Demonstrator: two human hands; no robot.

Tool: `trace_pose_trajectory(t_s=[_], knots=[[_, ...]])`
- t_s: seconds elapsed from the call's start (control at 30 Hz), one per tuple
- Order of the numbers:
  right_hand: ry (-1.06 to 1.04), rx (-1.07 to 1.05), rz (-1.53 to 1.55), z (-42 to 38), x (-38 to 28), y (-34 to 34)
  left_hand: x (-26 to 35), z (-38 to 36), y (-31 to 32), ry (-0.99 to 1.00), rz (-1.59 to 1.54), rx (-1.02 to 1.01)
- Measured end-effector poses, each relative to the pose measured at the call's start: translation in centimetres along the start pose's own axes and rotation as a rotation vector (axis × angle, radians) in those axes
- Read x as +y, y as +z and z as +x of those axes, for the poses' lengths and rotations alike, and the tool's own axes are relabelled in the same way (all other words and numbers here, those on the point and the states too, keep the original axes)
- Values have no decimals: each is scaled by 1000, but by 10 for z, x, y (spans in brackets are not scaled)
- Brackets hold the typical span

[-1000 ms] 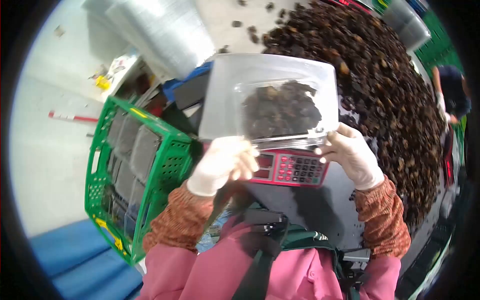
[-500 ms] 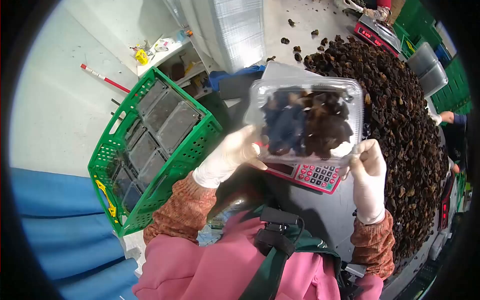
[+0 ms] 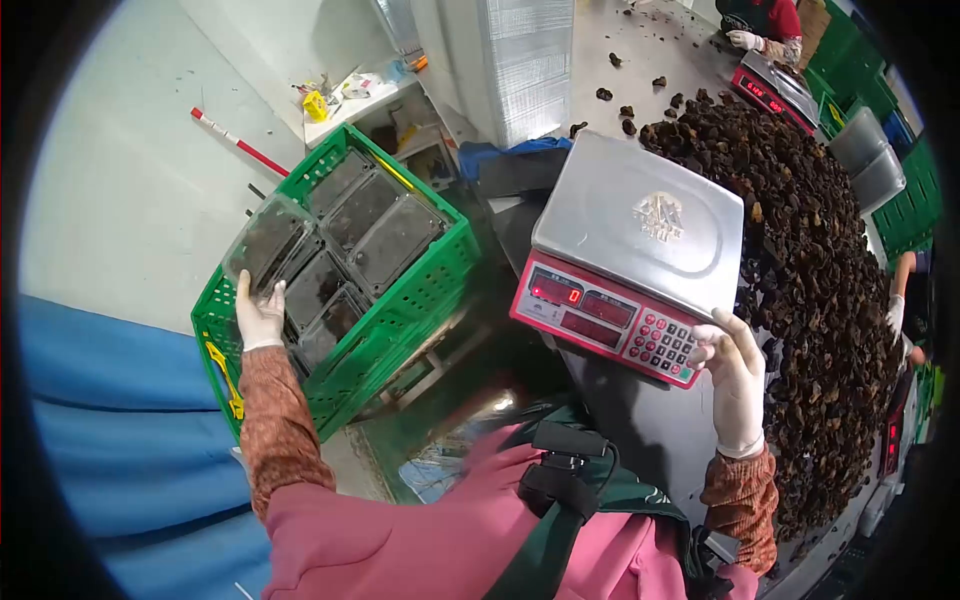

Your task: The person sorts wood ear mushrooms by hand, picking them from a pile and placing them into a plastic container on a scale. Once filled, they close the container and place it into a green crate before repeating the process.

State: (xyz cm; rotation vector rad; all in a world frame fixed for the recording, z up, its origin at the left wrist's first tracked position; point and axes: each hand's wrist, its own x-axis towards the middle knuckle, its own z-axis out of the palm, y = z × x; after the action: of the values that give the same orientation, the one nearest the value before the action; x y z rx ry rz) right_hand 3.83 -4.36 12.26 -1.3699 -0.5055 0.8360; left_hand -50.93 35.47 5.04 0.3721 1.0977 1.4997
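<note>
My left hand (image 3: 262, 315), in a white glove, grips the lower edge of a clear plastic box (image 3: 272, 240) with dark contents. The box is tilted over the far left part of a green crate (image 3: 395, 320), which holds several similar boxes. My gloved right hand (image 3: 735, 365) is by the right corner of a red and silver weighing scale (image 3: 640, 225), next to its keypad. Its fingers are loosely bent and slightly apart, with nothing in them. The scale's bare pan has a small patch of marks, and its display reads 0.
A large heap of dark dried pieces, apparently fungus (image 3: 800, 330), covers the table right of the scale. A stack of clear containers (image 3: 530, 75) stands behind. Another person's gloved hand (image 3: 745, 40) is near a second scale (image 3: 775, 90). Another gloved hand (image 3: 895, 315) is at the right edge.
The filled box has moved from in front of the scale left to the crate in my left hand. My right hand has let go of it and stays beside the scale.
</note>
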Motion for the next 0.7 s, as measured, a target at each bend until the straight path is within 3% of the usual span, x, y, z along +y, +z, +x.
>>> trace_pose_trajectory(t_s=[0.13,0.2,0.3,0.33,0.37,0.4,0.47,0.5,0.57,0.6,0.7], knots=[[-1,33,107,-11,13,-9,1,72,-24,-106,20,65],[1,83,98,-15,21,-17,-23,99,-18,-59,-10,171],[-4,150,96,-26,21,-23,-40,135,-26,-151,-48,209],[4,168,99,-29,24,-28,-42,132,-20,-160,-39,208],[7,190,105,-33,28,-38,-44,122,-22,-128,14,25],[3,216,114,-36,31,-47,-40,51,34,-106,163,242],[-2,242,116,-43,37,-63,-40,14,79,175,470,230],[-10,272,117,-45,41,-72,-43,36,90,379,535,60],[19,347,129,-48,40,-76,-49,4,164,726,558,-182],[6,363,127,-49,39,-78,-46,-13,206,823,624,-388],[-24,408,114,-55,35,-81,-46,-65,340,1144,798,-656]])
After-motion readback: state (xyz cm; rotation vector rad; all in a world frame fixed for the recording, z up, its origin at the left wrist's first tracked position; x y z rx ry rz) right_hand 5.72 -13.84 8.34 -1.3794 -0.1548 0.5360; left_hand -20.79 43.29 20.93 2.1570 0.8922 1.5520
